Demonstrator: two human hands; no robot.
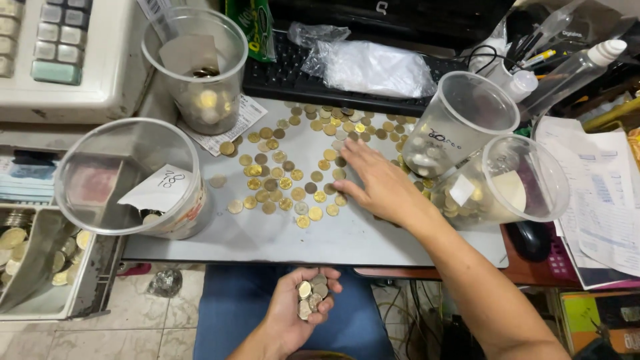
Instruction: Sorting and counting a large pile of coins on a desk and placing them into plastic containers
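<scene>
Many gold and silver coins (287, 170) lie spread over a grey board (267, 237) on the desk. My right hand (377, 183) rests flat on the board at the right side of the spread, fingers apart, fingertips touching coins. Below the board's front edge, over my lap, my left hand (300, 310) is cupped palm up around a small pile of coins (312, 297). Clear plastic cups stand around the spread: one at the left (127, 177) with a paper slip, one at the back (200, 67), and two at the right (460, 123) (507, 183), all holding coins.
A cash register (60, 53) sits at the back left, with an open coin drawer (40, 260) below it. A black keyboard (293, 73) with crumpled plastic bags (373, 67) lies behind the coins. Papers (600, 200), pens and a bottle (573, 70) crowd the right side.
</scene>
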